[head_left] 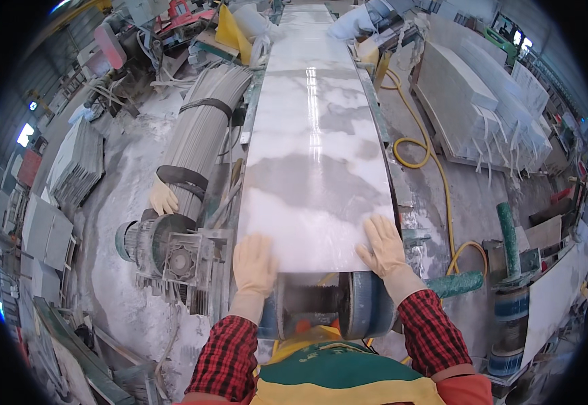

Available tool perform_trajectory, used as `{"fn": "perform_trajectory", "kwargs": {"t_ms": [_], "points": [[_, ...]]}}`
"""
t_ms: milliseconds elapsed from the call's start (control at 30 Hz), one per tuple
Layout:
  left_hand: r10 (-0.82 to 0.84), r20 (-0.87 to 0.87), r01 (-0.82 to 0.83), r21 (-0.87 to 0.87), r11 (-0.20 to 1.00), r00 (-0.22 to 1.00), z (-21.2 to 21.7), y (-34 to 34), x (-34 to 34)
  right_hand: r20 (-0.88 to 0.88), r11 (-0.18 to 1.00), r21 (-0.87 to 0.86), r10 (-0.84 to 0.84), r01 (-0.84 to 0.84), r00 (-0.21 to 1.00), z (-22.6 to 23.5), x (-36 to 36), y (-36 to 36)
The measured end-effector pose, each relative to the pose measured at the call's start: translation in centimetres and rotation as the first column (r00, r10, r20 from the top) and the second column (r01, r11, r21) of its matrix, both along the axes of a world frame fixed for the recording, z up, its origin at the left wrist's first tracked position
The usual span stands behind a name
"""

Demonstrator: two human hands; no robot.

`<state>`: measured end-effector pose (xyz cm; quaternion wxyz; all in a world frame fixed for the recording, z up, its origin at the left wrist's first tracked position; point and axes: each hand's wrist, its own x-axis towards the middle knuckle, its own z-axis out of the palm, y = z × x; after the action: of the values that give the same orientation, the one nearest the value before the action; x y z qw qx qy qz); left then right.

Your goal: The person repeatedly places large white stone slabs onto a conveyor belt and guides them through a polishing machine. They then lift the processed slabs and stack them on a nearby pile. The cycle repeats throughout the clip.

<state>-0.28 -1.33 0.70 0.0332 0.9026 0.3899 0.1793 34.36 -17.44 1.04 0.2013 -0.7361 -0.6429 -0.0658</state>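
Note:
A long polished stone slab [314, 162], white with grey patches, runs away from me over a conveyor. At its near left corner lies my left hand [253, 263] in a cream rubber glove, fingers stretched forward along the edge. My right hand [383, 248], gloved alike, rests flat on the near right corner with thumb and fingers apart. Beneath the slab's near end are blue rollers [362, 307] with a dark gap between them. Neither palm's underside shows.
Left of the conveyor stand a motor [165, 246] and a strapped bundle of long strips [203, 128] with a loose glove [163, 198] by it. A yellow hose [448, 202] curls along the right floor. Stone blocks [466, 101] are stacked at far right; a green roller [457, 284] juts nearby.

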Motion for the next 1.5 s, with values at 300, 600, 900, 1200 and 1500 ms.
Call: {"fn": "perform_trajectory", "kwargs": {"t_ms": [300, 600, 900, 1200, 1500], "points": [[0.0, -0.043, 0.0, 0.003, 1.0, 0.999, -0.3, -0.4, -0.4, -0.18, 0.999, 0.012, -0.047, 0.05, 0.983, -1.0, 0.2, 1.0], [-0.088, -0.217, 0.093, 0.014, 0.996, 0.972, 0.1, 1.6, 0.5, -0.063, 0.988, -0.036, -0.152, 0.15, 0.986, -1.0, -0.3, 0.8], [-0.109, -0.112, 0.105, -0.04, 0.994, 0.988, -1.7, 5.1, 5.2, -0.067, 0.989, -0.033, -0.144, 0.142, 0.987, -1.2, -0.7, 0.2], [-0.082, -0.144, 0.073, -0.064, 0.995, 0.986, -1.0, 4.5, 5.0, -0.097, 0.988, -0.034, -0.154, 0.152, 0.983, 0.0, -1.6, -0.1], [-0.1, -0.079, 0.094, -0.078, 0.993, 0.992, -0.5, 4.1, 4.7, -0.102, 0.985, -0.049, -0.168, 0.163, 0.981, -0.2, -1.3, -0.1]]}}
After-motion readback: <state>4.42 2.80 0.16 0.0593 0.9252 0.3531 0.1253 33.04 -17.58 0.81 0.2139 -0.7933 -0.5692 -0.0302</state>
